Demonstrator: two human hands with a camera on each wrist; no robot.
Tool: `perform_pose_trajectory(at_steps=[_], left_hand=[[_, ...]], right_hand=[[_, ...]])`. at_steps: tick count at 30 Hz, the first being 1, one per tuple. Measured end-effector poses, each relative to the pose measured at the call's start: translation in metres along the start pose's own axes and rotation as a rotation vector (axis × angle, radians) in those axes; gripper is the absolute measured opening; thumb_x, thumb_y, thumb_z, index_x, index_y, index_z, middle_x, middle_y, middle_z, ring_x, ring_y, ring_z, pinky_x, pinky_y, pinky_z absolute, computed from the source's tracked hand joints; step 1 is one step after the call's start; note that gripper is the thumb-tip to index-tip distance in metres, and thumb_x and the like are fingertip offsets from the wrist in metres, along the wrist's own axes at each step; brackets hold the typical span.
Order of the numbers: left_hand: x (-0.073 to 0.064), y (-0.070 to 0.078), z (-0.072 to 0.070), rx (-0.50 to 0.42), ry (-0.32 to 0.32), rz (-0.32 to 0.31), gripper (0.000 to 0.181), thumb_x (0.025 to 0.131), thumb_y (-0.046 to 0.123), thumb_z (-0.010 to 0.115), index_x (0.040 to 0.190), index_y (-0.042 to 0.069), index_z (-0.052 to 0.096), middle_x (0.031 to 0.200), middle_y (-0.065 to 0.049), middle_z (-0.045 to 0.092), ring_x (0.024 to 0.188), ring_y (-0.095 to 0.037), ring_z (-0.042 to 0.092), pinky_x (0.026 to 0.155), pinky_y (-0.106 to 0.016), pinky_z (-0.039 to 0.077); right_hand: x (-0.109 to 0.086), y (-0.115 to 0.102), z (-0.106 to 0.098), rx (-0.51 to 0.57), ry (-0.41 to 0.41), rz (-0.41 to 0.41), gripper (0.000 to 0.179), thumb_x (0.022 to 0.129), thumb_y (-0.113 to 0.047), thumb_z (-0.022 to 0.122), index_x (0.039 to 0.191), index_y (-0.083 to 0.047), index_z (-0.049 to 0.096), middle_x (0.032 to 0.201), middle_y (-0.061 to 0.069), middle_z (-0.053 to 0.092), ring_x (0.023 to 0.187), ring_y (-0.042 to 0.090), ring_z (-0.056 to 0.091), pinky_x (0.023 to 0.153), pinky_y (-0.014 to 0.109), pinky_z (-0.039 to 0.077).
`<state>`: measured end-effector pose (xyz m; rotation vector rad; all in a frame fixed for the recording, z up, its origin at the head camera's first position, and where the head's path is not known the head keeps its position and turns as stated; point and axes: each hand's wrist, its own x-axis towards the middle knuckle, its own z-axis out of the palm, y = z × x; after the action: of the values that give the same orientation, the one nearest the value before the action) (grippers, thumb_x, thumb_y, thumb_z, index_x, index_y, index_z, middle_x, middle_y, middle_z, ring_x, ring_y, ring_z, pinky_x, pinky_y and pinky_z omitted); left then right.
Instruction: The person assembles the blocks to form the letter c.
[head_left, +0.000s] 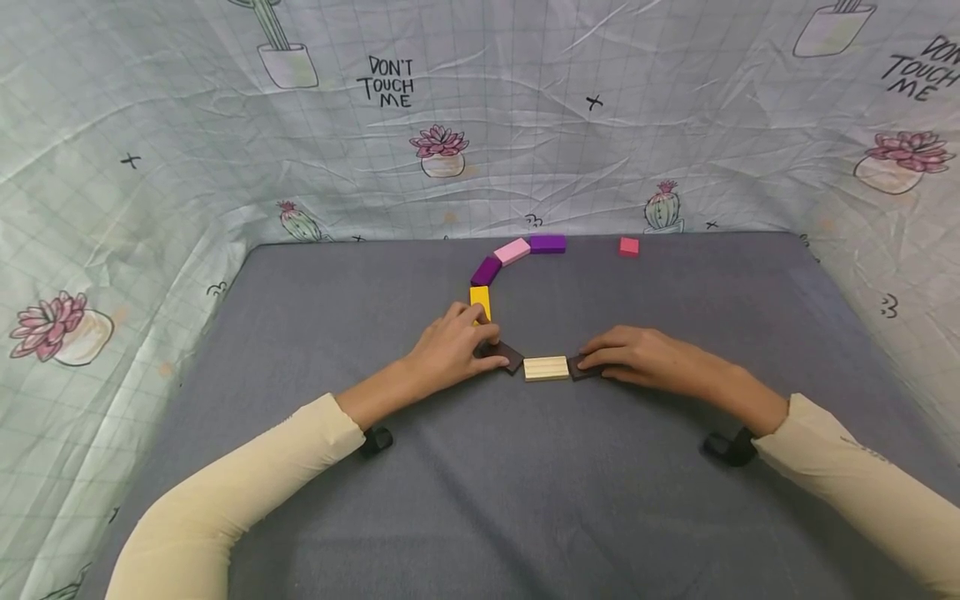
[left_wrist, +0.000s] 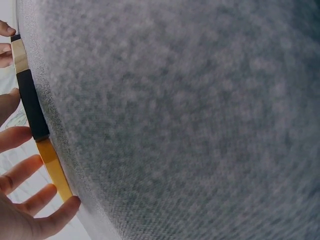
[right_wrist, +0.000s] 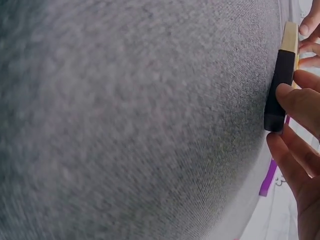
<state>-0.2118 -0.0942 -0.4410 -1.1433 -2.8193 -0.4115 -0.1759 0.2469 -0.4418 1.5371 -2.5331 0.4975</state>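
Observation:
My left hand (head_left: 452, 343) holds a black block (head_left: 512, 358) with thumb and index finger, while its other fingers lie by a yellow block (head_left: 479, 297). One of these fingertips touches the yellow block's end in the left wrist view. My right hand (head_left: 648, 358) grips a second black block (head_left: 579, 367); in the right wrist view the thumb is on its side and fingers are at its end. Between the two black blocks lies a ridged, pale wooden block (head_left: 546, 368), touching or nearly touching both. Each hand partly covers its black block in the head view.
From the yellow block the curve runs on through a dark purple block (head_left: 486, 271), a pink block (head_left: 512, 251) and a purple block (head_left: 547, 244). A small red block (head_left: 629, 247) lies apart at the back right. Printed cloth (head_left: 525, 158) hangs behind the grey table (head_left: 480, 500).

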Motion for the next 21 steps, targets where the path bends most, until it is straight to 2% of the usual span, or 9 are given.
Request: perform_pose_trajectory(at_steps=[7, 14, 21], left_hand=[[-0.0001, -0.0003, 0.0005, -0.003, 0.002, 0.002, 0.028, 0.089, 0.048, 0.077, 0.092, 0.022, 0.069, 0.103, -0.002, 0.056, 0.098, -0.025, 0.050, 0.066, -0.037, 0.049], [0.0006, 0.0002, 0.0004, -0.008, 0.001, 0.000, 0.028, 0.088, 0.048, 0.078, 0.090, 0.022, 0.069, 0.103, -0.002, 0.056, 0.099, -0.026, 0.050, 0.066, -0.037, 0.049], [0.0005, -0.0008, 0.0004, -0.006, -0.002, -0.005, 0.028, 0.088, 0.049, 0.077, 0.091, 0.022, 0.069, 0.104, -0.001, 0.056, 0.100, -0.025, 0.050, 0.067, -0.038, 0.049]], right_hand=[[0.0002, 0.0015, 0.0014, -0.005, -0.016, 0.028, 0.039, 0.082, -0.004, 0.084, 0.118, -0.015, 0.075, 0.122, 0.005, 0.070, 0.109, 0.020, 0.066, 0.085, 0.040, 0.057], [0.0018, 0.0028, -0.0023, -0.008, -0.058, 0.016, 0.040, 0.083, -0.004, 0.083, 0.119, -0.017, 0.075, 0.124, 0.003, 0.069, 0.113, 0.021, 0.065, 0.088, 0.039, 0.056], [0.0025, 0.0028, -0.0020, -0.007, -0.051, -0.001, 0.043, 0.081, 0.001, 0.083, 0.120, -0.016, 0.074, 0.123, 0.004, 0.069, 0.111, 0.022, 0.065, 0.087, 0.041, 0.056]])
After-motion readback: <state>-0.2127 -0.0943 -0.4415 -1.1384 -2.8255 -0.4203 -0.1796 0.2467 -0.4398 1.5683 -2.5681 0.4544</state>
